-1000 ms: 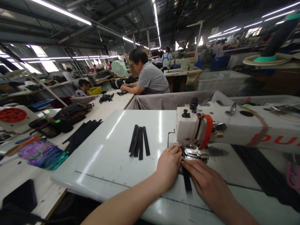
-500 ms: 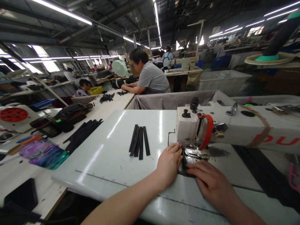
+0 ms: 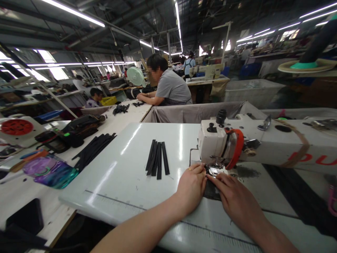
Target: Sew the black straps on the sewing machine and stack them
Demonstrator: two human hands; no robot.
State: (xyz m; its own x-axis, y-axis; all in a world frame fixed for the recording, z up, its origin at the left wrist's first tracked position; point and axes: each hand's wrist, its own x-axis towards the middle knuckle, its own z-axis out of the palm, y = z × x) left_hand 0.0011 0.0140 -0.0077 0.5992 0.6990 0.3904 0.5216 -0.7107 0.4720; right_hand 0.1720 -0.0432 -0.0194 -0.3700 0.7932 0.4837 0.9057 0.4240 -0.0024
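My left hand [image 3: 191,186] rests on the white sewing table [image 3: 118,175] with its fingers curled, pinching a black strip [image 3: 210,191] just in front of the presser foot [image 3: 216,171]. My right hand [image 3: 234,202] lies flat on the same strip, fingers stretched out, fingertips touching the foot. The strip is mostly hidden under both hands. A white sewing machine [image 3: 263,144] with a red guard [image 3: 237,147] stands over the spot. A small pile of black strips [image 3: 158,161] lies to the left of my hands.
More black strips [image 3: 92,149], dark bags [image 3: 79,128] and a purple-teal plastic packet [image 3: 50,172] lie on the left bench. A person in a grey shirt [image 3: 172,89] works at the table behind. A grey cloth-lined bin [image 3: 192,112] stands beyond the table.
The black strip that stuck out toward me has moved under the presser foot. My right hand has slid forward up to the foot; my left hand has barely moved.
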